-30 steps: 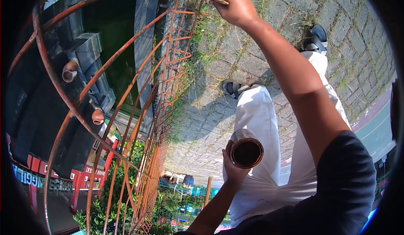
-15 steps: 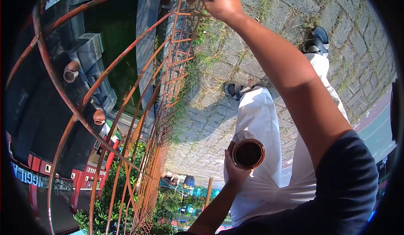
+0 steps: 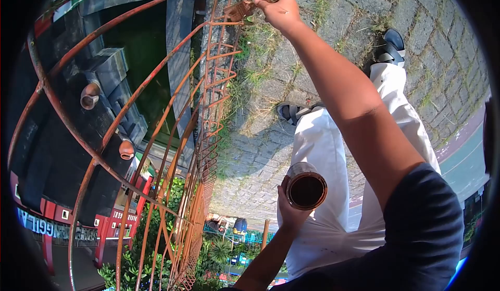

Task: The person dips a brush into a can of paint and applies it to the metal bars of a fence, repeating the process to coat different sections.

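My right hand (image 3: 278, 12), at the top of the view, is closed around the handle of a paintbrush (image 3: 240, 11). The brush's wide, reddish-brown bristles point left and overlap the upper bars of a metal fence (image 3: 216, 77). Lower down, my left hand (image 3: 292, 207) grips a round container (image 3: 301, 169) by its side, in front of my white trousers. Dark brown paint (image 3: 306, 191) shows inside its open mouth. Brown, rusty-looking bars make up the fence, and several long curved ones sweep out to the left.
Beneath my sandalled feet (image 3: 393, 46) lies grey paving (image 3: 338, 46) with tufts of grass (image 3: 260, 72) along the fence. Beyond the bars are a dark green pool (image 3: 138, 46), clay pots (image 3: 90, 96) and a red-trimmed building (image 3: 117, 226). Green plants (image 3: 140, 260) grow at the bottom left.
My right hand has moved slightly right and down, drawing the brush with it, and more of the bristles now shows. The fence has shifted a little in view. My left hand holds still.
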`<state>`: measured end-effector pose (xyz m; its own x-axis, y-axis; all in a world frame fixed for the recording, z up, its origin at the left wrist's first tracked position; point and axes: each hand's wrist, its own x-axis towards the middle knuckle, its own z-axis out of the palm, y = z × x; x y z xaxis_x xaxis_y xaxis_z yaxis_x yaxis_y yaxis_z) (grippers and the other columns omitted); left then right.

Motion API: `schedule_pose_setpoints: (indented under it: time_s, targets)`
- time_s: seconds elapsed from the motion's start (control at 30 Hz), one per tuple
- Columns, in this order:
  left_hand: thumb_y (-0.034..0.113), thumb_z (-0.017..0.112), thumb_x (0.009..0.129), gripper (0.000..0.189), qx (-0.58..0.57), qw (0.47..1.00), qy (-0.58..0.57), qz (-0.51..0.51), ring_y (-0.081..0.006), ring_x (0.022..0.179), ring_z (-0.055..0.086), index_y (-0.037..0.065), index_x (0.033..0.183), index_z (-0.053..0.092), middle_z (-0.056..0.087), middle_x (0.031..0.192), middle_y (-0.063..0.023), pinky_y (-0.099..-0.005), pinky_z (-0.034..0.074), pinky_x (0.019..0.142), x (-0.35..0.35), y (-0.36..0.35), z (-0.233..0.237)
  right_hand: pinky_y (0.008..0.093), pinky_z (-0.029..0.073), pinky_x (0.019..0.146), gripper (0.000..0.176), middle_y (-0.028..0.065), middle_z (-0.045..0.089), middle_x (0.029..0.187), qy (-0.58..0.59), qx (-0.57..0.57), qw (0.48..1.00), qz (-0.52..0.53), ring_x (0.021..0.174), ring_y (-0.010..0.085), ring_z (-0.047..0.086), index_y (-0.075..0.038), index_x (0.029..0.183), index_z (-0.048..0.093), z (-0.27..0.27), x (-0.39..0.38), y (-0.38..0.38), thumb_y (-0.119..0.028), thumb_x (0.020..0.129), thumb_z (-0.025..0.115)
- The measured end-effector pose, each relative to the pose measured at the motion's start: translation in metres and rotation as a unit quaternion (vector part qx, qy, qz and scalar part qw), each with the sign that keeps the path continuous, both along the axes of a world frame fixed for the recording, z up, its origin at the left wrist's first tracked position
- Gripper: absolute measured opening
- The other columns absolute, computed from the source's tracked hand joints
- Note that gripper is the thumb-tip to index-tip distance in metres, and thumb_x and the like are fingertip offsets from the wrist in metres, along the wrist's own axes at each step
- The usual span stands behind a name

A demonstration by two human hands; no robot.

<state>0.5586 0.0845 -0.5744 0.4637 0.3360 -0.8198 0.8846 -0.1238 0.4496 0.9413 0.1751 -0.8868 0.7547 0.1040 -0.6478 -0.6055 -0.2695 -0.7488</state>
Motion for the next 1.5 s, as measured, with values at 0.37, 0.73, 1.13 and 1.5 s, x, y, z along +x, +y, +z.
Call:
schedule_pose_setpoints:
  time_s: [0.37, 0.73, 1.13, 1.5]
  targets:
    - [0.025, 0.094, 0.066, 0.141, -0.003, 0.999, 0.023, -0.021, -0.0358, 0.136, 0.042, 0.002, 0.149, -0.018, 0.037, 0.146, -0.0251, -0.0489, 0.027, 0.117, 0.006, -0.001, -0.002, 0.0337, 0.059, 0.064, 0.014, 0.0094, 0.067, 0.085, 0.334, 0.376, 0.819, -0.277, 0.049, 0.0096, 0.044, 0.0, 0.103, 0.064, -0.009, -0.024, -0.008, -0.011, 0.095, 0.06]
    - [0.016, 0.095, 0.057, 0.121, 0.05, 0.998, -0.022, -0.008, -0.0364, 0.125, 0.053, -0.005, 0.148, 0.018, 0.044, 0.141, -0.0259, -0.0445, 0.042, 0.108, -0.006, -0.003, -0.009, 0.0252, 0.05, 0.054, 0.014, 0.0047, 0.072, 0.082, -0.007, 0.239, 0.966, -0.096, 0.062, 0.0107, 0.061, -0.006, 0.097, 0.075, 0.104, -0.022, -0.033, -0.014, 0.086, 0.075]
    - [0.018, 0.096, 0.062, 0.128, 0.03, 0.999, -0.029, -0.016, -0.0304, 0.129, 0.05, -0.005, 0.148, 0.004, 0.046, 0.138, -0.021, -0.0421, 0.036, 0.113, -0.003, -0.006, -0.007, 0.0273, 0.054, 0.065, 0.014, 0.0054, 0.072, 0.09, -0.075, 0.208, 0.974, -0.041, 0.075, 0.012, 0.066, -0.006, 0.1, 0.075, 0.134, -0.048, -0.011, -0.011, 0.087, 0.074]
    - [0.016, 0.095, 0.062, 0.125, 0.027, 0.997, -0.071, -0.003, -0.029, 0.128, 0.051, -0.005, 0.147, 0.005, 0.046, 0.137, -0.0214, -0.041, 0.039, 0.111, -0.018, -0.013, -0.012, 0.0254, 0.053, 0.067, 0.011, 0.0044, 0.074, 0.088, -0.002, 0.176, 0.975, -0.135, 0.077, 0.0087, 0.065, -0.006, 0.098, 0.076, 0.09, -0.053, -0.007, -0.01, 0.087, 0.074]
